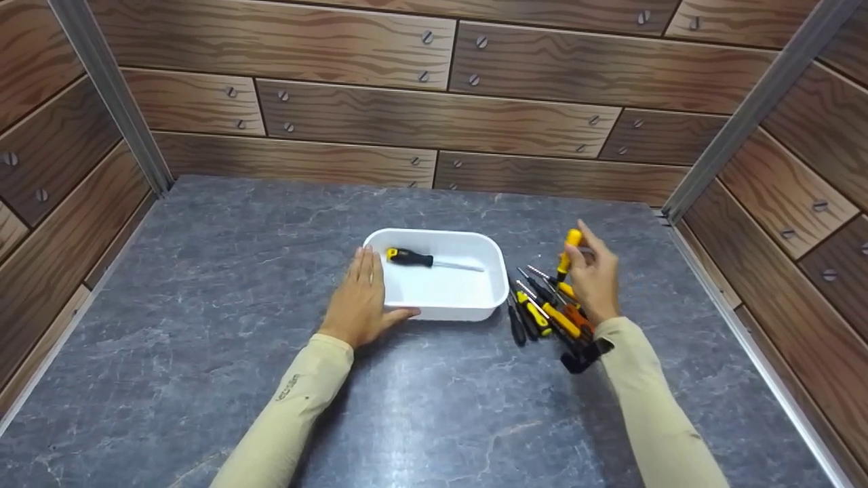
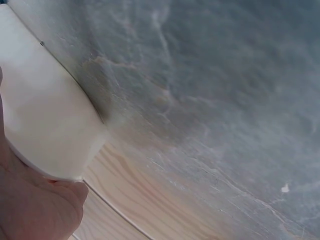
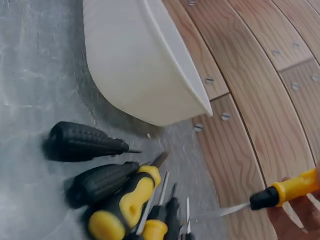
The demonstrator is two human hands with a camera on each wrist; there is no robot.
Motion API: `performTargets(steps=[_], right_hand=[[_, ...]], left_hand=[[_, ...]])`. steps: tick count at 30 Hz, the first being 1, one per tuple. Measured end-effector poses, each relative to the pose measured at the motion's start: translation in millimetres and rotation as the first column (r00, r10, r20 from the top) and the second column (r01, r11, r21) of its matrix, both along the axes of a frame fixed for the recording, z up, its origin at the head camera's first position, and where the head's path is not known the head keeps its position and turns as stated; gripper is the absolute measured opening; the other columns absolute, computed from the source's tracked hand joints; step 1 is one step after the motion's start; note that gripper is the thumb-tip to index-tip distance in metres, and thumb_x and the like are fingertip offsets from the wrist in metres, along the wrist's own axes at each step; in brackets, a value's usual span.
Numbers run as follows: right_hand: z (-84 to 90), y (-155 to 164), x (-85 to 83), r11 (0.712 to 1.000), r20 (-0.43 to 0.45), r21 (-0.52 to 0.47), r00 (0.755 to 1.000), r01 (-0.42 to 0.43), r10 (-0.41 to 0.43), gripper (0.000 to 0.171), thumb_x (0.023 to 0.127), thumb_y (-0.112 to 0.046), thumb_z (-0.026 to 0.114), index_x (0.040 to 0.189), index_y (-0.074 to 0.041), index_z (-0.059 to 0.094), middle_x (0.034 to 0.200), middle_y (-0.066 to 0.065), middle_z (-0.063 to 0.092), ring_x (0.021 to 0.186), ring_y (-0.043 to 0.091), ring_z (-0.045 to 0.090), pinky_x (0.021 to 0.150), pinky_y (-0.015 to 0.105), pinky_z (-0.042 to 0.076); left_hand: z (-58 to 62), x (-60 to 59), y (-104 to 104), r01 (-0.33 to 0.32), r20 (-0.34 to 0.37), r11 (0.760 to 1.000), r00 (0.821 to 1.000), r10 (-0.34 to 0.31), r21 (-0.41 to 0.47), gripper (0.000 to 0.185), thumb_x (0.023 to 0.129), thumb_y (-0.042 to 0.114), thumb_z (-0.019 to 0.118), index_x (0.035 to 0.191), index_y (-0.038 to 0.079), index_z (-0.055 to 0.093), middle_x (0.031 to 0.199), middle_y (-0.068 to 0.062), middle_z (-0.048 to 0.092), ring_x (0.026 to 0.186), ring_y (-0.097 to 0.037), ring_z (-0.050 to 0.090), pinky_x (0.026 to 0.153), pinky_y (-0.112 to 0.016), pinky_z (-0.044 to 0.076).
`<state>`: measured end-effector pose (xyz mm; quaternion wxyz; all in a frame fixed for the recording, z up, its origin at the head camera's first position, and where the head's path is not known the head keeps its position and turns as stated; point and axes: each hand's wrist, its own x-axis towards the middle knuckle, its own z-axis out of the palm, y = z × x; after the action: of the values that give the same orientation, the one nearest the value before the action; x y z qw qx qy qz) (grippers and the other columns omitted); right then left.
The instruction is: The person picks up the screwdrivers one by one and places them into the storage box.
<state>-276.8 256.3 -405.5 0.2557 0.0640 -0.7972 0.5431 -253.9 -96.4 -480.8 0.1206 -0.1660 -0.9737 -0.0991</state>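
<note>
A yellow-and-black screwdriver [image 1: 568,254] is lifted off the table, held nearly upright above the far end of a pile of screwdrivers [image 1: 546,313], its yellow handle end on top. In the right wrist view its metal shaft [image 3: 227,210] points out over the pile. The pile lies on the grey table [image 1: 203,325] just to the right of a white tray [image 1: 439,306], tools crossing one another, black and yellow handles toward the person. Inside the tray lies one more screwdriver [image 1: 424,260], handle to the left, shaft to the right, resting along the far part of the floor.

The right hand [image 1: 595,278] is raised over the pile, wrist bent, forearm coming in from the lower right in a beige sleeve [image 1: 651,407]; a black strap sits at the wrist. Its fingers are curled round the lifted screwdriver's handle, pinching it near the top.

The left hand [image 1: 359,298] lies flat against the tray's left side, fingers straight and close together along the wall, thumb [image 1: 400,314] stretched along the tray's near left corner. Wood-pattern walls [image 1: 434,102] close in the table at back and sides.
</note>
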Motion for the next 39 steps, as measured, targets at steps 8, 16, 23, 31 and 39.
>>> performTargets(steps=[8,16,23,31,39], right_hand=[[-0.4,-33.5,-31.6,0.996,-0.057,0.014,0.994,-0.089,0.09,0.024,0.09,0.014,0.065,0.112,0.022,0.061,0.097,0.036,0.065,0.072,0.009,0.061,0.067,0.013,0.051],[-1.3,-70.0,-44.5,0.94,0.027,0.23,0.967,-0.252,0.252,0.029,0.089,0.011,0.067,0.118,0.014,0.068,0.104,0.03,0.067,0.089,0.039,0.069,0.075,0.016,0.054],[-6.0,-112.2,-45.3,0.861,0.179,0.326,0.919,-0.391,0.35,0.021,0.085,0.006,0.075,0.106,0.011,0.073,0.097,0.023,0.074,0.084,0.034,0.071,0.08,0.042,0.06],[-20.0,-146.1,-42.9,0.72,0.285,0.4,0.823,-0.568,0.491,0.015,0.085,0.001,0.078,0.099,0.007,0.078,0.094,0.017,0.076,0.085,0.029,0.073,0.079,0.038,0.06],[-29.5,-165.7,-43.2,0.59,0.386,0.458,0.747,-0.664,0.541,0.012,0.084,0.0,0.078,0.095,0.004,0.08,0.09,0.012,0.077,0.078,0.014,0.069,0.074,0.029,0.058]], left_hand=[[-0.1,-0.8,0.0,-0.012,0.02,1.0,1.0,0.012,0.015,0.121,0.086,0.08,0.05,0.151,-0.019,0.023,0.158,-0.038,0.021,0.149,-0.047,0.02,0.122,-0.05,0.021],[-0.4,-1.3,0.0,-0.012,0.022,1.0,1.0,0.012,0.027,0.12,0.086,0.079,0.051,0.151,-0.018,0.023,0.158,-0.037,0.021,0.149,-0.046,0.02,0.122,-0.051,0.022],[0.1,-1.5,-0.4,-0.017,0.025,1.0,1.0,0.017,0.009,0.121,0.086,0.08,0.049,0.152,-0.017,0.023,0.158,-0.037,0.02,0.149,-0.046,0.02,0.122,-0.051,0.023],[-0.9,-0.7,-1.1,-0.002,-0.007,1.0,1.0,0.002,0.015,0.119,0.088,0.078,0.051,0.15,-0.019,0.025,0.157,-0.038,0.023,0.149,-0.047,0.022,0.121,-0.051,0.025],[-1.1,-0.7,-2.1,0.009,-0.029,1.0,1.0,-0.009,0.0,0.115,0.09,0.075,0.052,0.149,-0.02,0.026,0.156,-0.039,0.025,0.148,-0.047,0.023,0.121,-0.05,0.025]])
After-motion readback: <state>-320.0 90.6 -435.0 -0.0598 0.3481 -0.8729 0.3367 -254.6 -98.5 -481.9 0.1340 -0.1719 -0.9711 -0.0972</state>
